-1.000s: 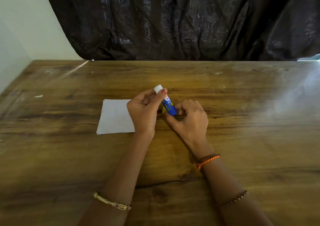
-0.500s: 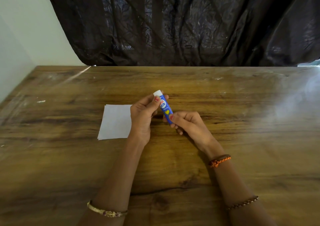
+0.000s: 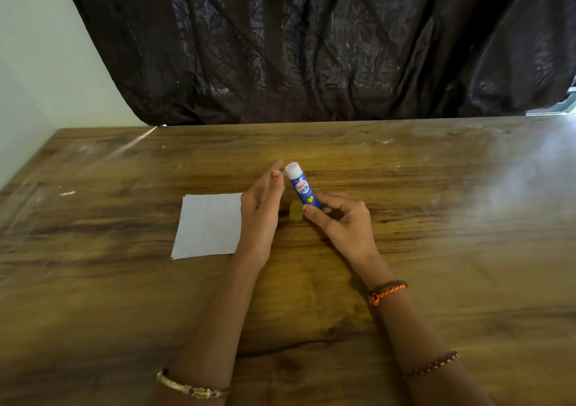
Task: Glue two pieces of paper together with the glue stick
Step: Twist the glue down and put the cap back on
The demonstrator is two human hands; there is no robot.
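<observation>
Right hand (image 3: 339, 228) has the glue stick (image 3: 301, 189) – fingers (image 3: 324, 201) curled round its lower, blue end, thumb pinching from the near side. Stick tilts up and away, white end (image 3: 293, 170) on top, off the worktop (image 3: 436, 218). Left hand (image 3: 260, 215) sits just left of it, edge-on to the camera, fingers straight and relaxed, holding nothing; its fingertip is right by the white end, but can't tell if they touch. A yellow cap (image 3: 296, 211) lies on the wood betw. the two hands, just below the stick and next to the right thumb.

Paper (image 3: 207, 224): white, flat on the worktop, left of the left hand, w/ the hand covering its right edge. Doubled edges at the left corners suggest more than one sheet stacked, but can't count them for sure.

Count: 1 glue stick, 1 yellow cap, 1 paper stack, 2 hands. On the wrists: left forearm has 1 gold bangle (image 3: 193, 388); right arm has 1 orange-and-brown band (image 3: 386, 292) at the wrist and 1 beaded bracelet (image 3: 431, 365) farther down the forearm.

Dark curtain (image 3: 311, 47) hangs behind the far edge of the worktop, pale wall (image 3: 46, 62) to the left.
</observation>
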